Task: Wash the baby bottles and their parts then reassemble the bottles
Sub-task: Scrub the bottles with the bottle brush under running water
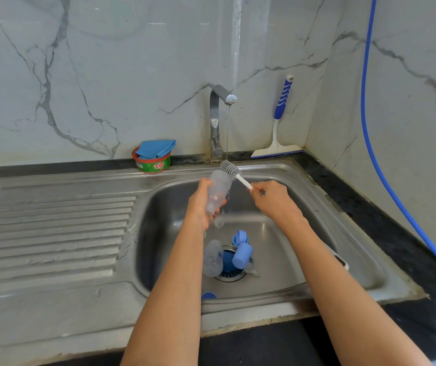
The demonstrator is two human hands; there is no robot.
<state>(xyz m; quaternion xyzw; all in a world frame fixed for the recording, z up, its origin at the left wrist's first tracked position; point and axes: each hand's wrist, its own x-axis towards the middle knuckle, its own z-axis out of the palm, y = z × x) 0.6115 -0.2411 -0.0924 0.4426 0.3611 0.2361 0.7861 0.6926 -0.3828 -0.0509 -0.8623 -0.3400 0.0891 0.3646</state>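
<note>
One bottle (219,188), left hand (199,204) (near sink's (277,167) back rim)

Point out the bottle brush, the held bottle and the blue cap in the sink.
bottle brush (230,169), head view, grey bristle head.
held bottle (220,186), head view, clear body.
blue cap (242,255), head view, side wall.

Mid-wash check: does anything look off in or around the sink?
Only the pile over the drain: a second clear bottle and blue caps lie on it while the tap runs, which might slow draining.
</note>
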